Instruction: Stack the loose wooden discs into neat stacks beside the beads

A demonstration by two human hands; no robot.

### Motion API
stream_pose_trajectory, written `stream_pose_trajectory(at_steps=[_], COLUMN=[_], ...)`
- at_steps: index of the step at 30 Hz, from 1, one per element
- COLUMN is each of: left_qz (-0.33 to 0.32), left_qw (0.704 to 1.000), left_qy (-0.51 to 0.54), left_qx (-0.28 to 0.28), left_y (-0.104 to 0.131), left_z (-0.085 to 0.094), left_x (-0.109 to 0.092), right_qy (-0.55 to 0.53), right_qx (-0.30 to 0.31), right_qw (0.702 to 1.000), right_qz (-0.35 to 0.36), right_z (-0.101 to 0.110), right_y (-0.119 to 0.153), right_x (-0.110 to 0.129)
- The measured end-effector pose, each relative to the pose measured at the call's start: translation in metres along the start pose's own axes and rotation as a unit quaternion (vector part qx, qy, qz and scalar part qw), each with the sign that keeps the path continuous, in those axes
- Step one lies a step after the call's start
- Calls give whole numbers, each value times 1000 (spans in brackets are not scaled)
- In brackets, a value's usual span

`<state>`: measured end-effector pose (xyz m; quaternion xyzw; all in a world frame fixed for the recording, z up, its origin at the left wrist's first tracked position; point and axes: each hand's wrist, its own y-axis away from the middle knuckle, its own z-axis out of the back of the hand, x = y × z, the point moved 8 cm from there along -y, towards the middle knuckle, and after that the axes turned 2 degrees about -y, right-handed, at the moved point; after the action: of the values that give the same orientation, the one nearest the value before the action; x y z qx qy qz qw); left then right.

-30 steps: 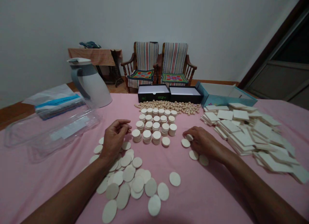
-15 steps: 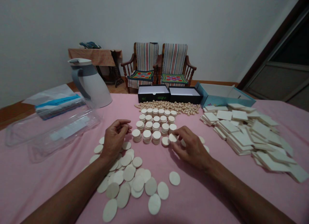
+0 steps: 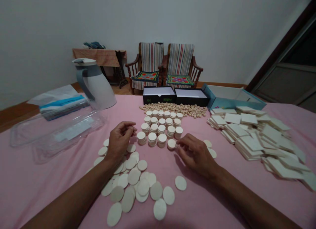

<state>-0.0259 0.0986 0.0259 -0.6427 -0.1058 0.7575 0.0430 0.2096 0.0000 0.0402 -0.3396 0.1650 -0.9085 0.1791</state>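
Observation:
Rows of short stacks of pale wooden discs (image 3: 152, 139) stand in the middle of the pink cloth. At the right end of the nearest row is a lower stack (image 3: 171, 144). My right hand (image 3: 197, 153) is beside it, thumb and forefinger parted at its right edge, with no disc visible between them. My left hand (image 3: 120, 140) hovers left of the stacks with loosely curled, parted fingers and nothing seen in them. Beneath and in front of my left forearm spreads a heap of loose discs (image 3: 134, 176). A single disc (image 3: 180, 183) lies apart from it.
Wooden beads (image 3: 175, 108) lie behind the stacks, before two black box halves (image 3: 159, 99). Square wooden pieces (image 3: 249, 141) pile up at right near a blue box (image 3: 232, 97). At left are clear plastic trays (image 3: 71, 130) and a jug (image 3: 98, 87).
The disc that was at my right fingertips now appears to be on the low stack, and the fingers have parted from it. My left hand has stayed nearly still. The view has shifted slightly.

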Motion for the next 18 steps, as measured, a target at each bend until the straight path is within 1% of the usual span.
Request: stream_pose_trajectory(at_steps=[5,8,11,13,15,18], left_qz=[1,-1,-3,-4,-4,-4], left_qw=[1000,1000,1000,1000,1000,1000], left_qy=[-6,-2,1,0,-2,-2], left_qx=[0,5,7,9,8,3], left_y=[0,0,0,0,0,0], left_z=[0,0,0,-1,-1,0], left_x=[0,1,1,1,0,-1], right_qy=[55,68,64,61,56,51], right_qx=[86,100,94,86,77,47], right_qw=[995,993,993,994,995,997], right_qz=[17,12,5,2,1,-18], right_z=[-15,-22,-23,-20,-13,8], right_y=[7,8,7,6,5,1], right_x=[7,9,9,7,3,-8])
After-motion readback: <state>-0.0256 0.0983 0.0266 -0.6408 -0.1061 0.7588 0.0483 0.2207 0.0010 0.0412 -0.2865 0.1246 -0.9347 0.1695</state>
